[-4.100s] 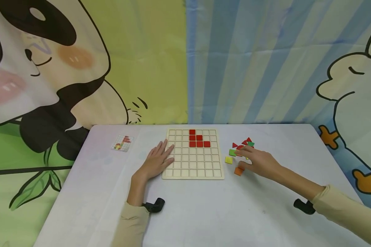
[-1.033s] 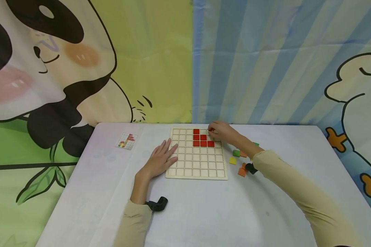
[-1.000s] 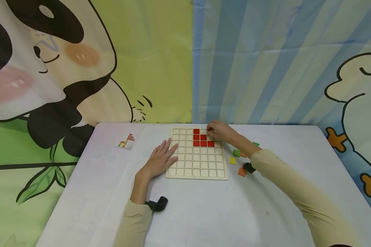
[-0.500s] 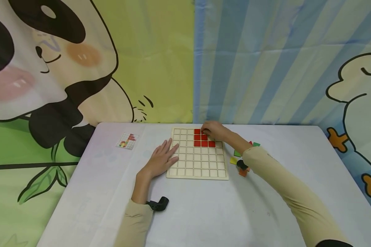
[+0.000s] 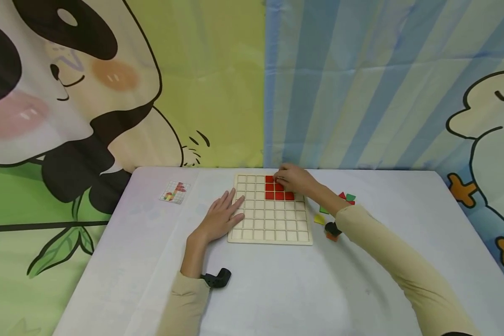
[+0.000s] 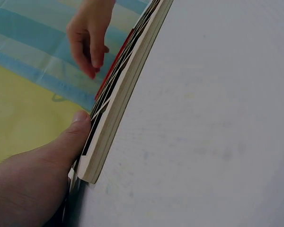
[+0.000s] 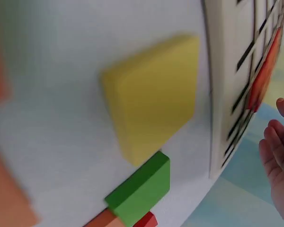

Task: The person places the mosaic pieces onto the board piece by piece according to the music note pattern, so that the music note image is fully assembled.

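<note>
My left hand [image 5: 216,217] lies flat with fingers spread over the left edge of the wooden grid board [image 5: 269,225]; its thumb touches the rim in the left wrist view. Several red square tiles [image 5: 279,196] fill cells in the board's upper right part. Over the topmost of these cells my right hand [image 5: 297,180] has its fingertips together, pinching a small red piece that they largely hide; its shape cannot be made out. The same hand appears above the red tiles in the left wrist view.
Right of the board lie loose tiles: a yellow one [image 5: 319,219], a green one [image 7: 142,189], an orange one [image 5: 332,237] and some red ones, partly behind my right forearm. A small pattern card [image 5: 175,192] lies at the left. A patterned cloth backdrop rises behind the table.
From the loose tiles my right hand has moved to the board's top with a small red piece, then slightly left toward the topmost red tile. My left hand stays on the board edge.
</note>
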